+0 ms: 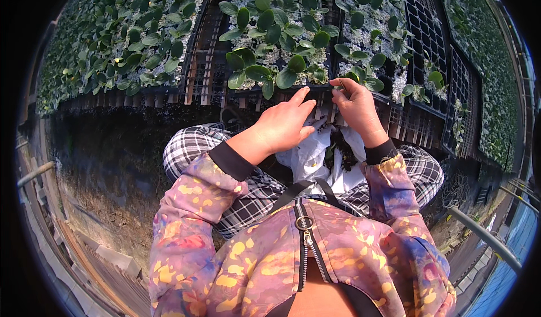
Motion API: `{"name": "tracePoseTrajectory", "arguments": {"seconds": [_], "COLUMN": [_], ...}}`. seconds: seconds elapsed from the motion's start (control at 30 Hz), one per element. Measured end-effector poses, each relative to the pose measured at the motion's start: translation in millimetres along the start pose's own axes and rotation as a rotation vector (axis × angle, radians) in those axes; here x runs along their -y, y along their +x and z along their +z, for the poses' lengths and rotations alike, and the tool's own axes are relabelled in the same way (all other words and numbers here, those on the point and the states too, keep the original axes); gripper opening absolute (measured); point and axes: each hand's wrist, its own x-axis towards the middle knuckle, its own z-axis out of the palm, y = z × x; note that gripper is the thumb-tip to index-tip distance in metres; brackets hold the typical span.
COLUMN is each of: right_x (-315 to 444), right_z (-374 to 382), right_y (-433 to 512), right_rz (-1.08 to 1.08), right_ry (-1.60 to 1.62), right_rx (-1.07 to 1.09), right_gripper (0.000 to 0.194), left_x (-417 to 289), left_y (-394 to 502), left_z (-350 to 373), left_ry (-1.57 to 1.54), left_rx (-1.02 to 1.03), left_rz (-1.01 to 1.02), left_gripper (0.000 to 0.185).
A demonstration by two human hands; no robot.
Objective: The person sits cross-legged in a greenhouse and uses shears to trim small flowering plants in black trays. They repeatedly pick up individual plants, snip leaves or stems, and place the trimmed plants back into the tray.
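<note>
My left hand (281, 122) hovers at the front edge of a black seedling tray (296, 89), palm down, fingers apart and holding nothing visible. Young seedlings with broad rounded leaves (287, 78) stand in this tray, over white granular growing medium (270, 57). At the tray's front right corner, my right hand (357, 109) has its thumb and index finger curled towards each other. Something thin and dark may be between those fingertips, but it is too small to tell. Below both hands, a white plastic bag (310, 152) lies open between my knees, with dark material (338, 150) inside.
To the right stand another seedling tray (372, 33) and a black cell tray with many bare cells (424, 33). Dense seedlings (127, 42) fill the left side. Slatted supports (203, 71) run beneath the trays. A grey pipe (484, 236) juts in at lower right.
</note>
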Motion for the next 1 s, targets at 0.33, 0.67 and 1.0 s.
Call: {"name": "tracePoseTrajectory", "arguments": {"seconds": [0.33,0.67,1.0], "right_x": [43.6,18.1,-24.4], "right_z": [-47.4,-36.8,26.1], "right_y": [19.1,18.6,38.0], "right_rz": [-0.26,0.025,-0.116], "right_ry": [0.35,0.45,0.358], "right_rx": [-0.303,-0.246,-0.41], "right_gripper": [0.034,0.007,0.006], "left_x": [3.0,1.8,0.8], "left_y": [17.6,28.4,30.4], "left_z": [-7.2,3.7,0.0], "left_ry": [0.119,0.171,0.2], "left_rx": [-0.006,0.091,0.159], "left_rz": [-0.287,-0.259,-0.263], "left_gripper": [0.065,0.071,0.075]}}
